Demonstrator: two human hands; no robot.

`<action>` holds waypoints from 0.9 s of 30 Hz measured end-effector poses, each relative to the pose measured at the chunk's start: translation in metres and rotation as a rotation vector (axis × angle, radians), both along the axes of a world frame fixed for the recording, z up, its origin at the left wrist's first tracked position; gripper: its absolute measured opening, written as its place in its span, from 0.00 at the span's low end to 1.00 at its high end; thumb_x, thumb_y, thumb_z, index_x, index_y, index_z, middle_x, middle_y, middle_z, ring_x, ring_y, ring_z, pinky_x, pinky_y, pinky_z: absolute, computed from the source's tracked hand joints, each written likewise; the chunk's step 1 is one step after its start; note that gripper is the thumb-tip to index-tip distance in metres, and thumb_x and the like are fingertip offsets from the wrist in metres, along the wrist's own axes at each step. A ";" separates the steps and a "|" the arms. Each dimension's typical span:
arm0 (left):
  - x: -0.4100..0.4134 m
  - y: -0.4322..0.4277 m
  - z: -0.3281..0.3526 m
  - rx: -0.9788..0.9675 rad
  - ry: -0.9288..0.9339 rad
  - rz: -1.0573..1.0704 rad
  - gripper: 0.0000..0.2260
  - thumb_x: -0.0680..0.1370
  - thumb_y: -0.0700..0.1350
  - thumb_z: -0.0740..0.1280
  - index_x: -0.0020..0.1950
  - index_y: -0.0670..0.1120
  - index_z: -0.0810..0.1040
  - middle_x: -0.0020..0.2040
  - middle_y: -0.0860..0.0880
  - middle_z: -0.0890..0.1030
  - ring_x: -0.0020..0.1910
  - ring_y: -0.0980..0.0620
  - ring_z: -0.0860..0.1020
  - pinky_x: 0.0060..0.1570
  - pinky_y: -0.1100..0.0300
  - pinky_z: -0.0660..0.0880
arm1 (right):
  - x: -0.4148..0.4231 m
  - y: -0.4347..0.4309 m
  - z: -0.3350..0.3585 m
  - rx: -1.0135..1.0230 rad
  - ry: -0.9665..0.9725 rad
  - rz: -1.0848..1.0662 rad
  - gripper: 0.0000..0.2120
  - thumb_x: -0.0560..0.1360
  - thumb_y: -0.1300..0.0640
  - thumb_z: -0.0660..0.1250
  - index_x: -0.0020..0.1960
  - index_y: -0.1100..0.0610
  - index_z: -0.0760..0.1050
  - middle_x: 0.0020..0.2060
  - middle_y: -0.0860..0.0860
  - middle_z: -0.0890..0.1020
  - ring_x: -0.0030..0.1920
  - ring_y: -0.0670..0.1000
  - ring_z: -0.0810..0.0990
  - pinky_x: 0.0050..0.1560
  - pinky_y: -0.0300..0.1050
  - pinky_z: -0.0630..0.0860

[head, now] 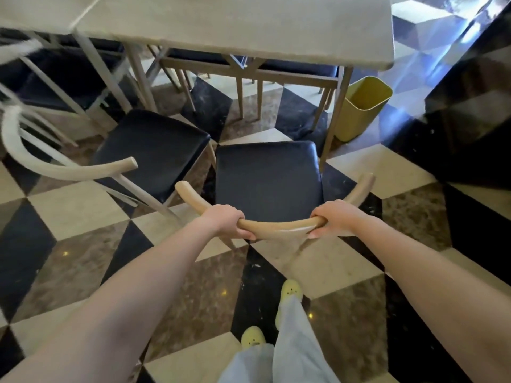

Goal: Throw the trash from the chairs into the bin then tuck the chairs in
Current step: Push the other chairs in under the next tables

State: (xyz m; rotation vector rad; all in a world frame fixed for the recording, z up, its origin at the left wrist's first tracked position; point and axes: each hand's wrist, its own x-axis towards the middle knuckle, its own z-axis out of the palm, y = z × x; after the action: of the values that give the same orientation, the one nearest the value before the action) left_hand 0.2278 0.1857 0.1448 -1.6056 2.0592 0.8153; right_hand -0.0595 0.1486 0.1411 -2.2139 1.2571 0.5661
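A wooden chair with a dark seat (268,178) stands in front of me, just short of the beige table (249,26). My left hand (225,221) grips the left part of its curved backrest and my right hand (336,219) grips the right part. Its seat is bare, with no trash showing. A second chair (154,153) of the same kind stands to the left, angled and pulled out; its seat is bare too. A yellow bin (362,109) stands on the floor by the table's right leg.
More dark-seated chairs (298,69) sit tucked under the table's far side. Another table (36,15) and white-framed chairs fill the left. A dark glossy counter (470,114) rises at the right. The floor is a checked tile pattern; my feet wear yellow slippers (290,291).
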 end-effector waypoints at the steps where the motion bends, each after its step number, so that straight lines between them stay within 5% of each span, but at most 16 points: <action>1: 0.002 -0.003 0.000 0.026 -0.009 -0.006 0.22 0.73 0.66 0.64 0.55 0.51 0.78 0.49 0.52 0.81 0.47 0.54 0.80 0.51 0.58 0.77 | -0.002 -0.005 -0.001 0.018 0.018 0.012 0.22 0.72 0.36 0.66 0.57 0.50 0.76 0.49 0.47 0.82 0.48 0.48 0.80 0.54 0.44 0.75; 7: 0.014 -0.021 -0.002 0.075 -0.036 -0.044 0.21 0.71 0.67 0.67 0.53 0.52 0.78 0.45 0.54 0.80 0.44 0.56 0.78 0.41 0.63 0.73 | -0.009 -0.023 -0.013 0.025 0.022 0.076 0.27 0.68 0.28 0.61 0.53 0.48 0.77 0.45 0.45 0.82 0.45 0.46 0.79 0.50 0.43 0.77; 15: 0.005 -0.072 0.008 0.072 -0.024 -0.009 0.26 0.66 0.69 0.69 0.51 0.51 0.80 0.44 0.54 0.81 0.43 0.55 0.79 0.43 0.61 0.77 | -0.025 -0.069 -0.012 -0.080 -0.080 0.063 0.26 0.67 0.27 0.61 0.48 0.47 0.79 0.40 0.43 0.82 0.40 0.43 0.79 0.38 0.36 0.69; 23: -0.025 -0.145 0.020 0.042 -0.023 -0.012 0.25 0.66 0.68 0.70 0.53 0.50 0.80 0.46 0.54 0.81 0.44 0.55 0.79 0.40 0.64 0.74 | -0.056 -0.125 -0.017 -0.042 -0.125 -0.033 0.24 0.67 0.29 0.63 0.51 0.46 0.79 0.41 0.41 0.82 0.41 0.42 0.79 0.47 0.40 0.78; 27: -0.036 -0.183 0.025 0.036 -0.032 -0.007 0.24 0.68 0.66 0.70 0.54 0.50 0.80 0.48 0.53 0.81 0.46 0.55 0.79 0.43 0.63 0.75 | -0.066 -0.157 -0.016 -0.035 -0.167 -0.063 0.22 0.69 0.32 0.65 0.52 0.47 0.80 0.42 0.41 0.82 0.42 0.43 0.80 0.45 0.37 0.74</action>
State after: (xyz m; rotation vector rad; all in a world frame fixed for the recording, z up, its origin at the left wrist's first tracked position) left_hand 0.1922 0.0031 0.1702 -1.5816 2.0151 0.8148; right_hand -0.1254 -0.0083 0.1249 -2.1919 1.2531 0.3299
